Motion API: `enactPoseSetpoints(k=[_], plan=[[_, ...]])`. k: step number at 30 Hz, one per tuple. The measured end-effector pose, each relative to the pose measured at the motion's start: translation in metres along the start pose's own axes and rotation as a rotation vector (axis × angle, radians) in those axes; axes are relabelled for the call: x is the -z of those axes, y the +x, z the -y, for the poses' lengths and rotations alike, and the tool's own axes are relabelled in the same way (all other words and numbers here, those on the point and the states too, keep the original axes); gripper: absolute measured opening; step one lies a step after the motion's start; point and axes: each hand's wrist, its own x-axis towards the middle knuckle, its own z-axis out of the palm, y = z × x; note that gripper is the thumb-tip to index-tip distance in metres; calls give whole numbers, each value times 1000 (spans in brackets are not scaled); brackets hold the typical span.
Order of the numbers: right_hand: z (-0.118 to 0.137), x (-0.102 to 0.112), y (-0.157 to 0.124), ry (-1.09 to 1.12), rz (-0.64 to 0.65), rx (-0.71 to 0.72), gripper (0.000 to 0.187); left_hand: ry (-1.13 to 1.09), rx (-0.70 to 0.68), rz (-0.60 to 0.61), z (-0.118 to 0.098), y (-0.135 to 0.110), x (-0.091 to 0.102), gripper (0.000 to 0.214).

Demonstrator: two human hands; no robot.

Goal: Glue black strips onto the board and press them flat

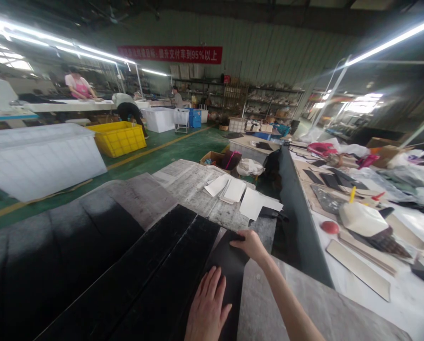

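My left hand (208, 303) lies flat with its fingers stretched out, pressing on a dark strip of sheet material (229, 260) and the edge beside it. At the strip's far end my right hand (251, 244) pinches its corner between thumb and fingers. Long glossy black panels (155, 260) lie side by side to the left of the strip. A larger black sheet (66, 251) spreads farther left. Beyond my hands, white card pieces (232, 190) rest in a stack, and a white cut piece (256, 202) overlaps something dark.
A side table (354, 303) at right bears a white plastic container (363, 219), a red ball-like object (330, 227) and board strips. White (41, 156) and yellow (119, 138) bins stand at left. Several people work at the back, one in a pink apron (80, 88).
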Motion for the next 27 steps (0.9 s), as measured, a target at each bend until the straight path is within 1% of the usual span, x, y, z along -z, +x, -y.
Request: enactPoseSetpoints(k=[5, 10, 15, 20, 24, 27], plan=[[0, -15, 13, -96, -51, -69, 6, 15, -5, -11, 1, -2, -6, 59], [-7, -23, 18, -139, -104, -112, 24, 31, -24, -34, 3, -2, -8, 56], [-13, -26, 18, -142, -101, -103, 24, 48, -40, -79, 6, -2, -12, 52], [-16, -29, 15, -113, -121, -95, 25, 66, -70, -111, 8, -2, -18, 53], [-19, -32, 13, -68, -162, -110, 25, 31, -39, -142, 8, -1, -21, 53], [-22, -33, 15, -49, -187, -137, 26, 12, -21, -142, 7, 0, -22, 54]])
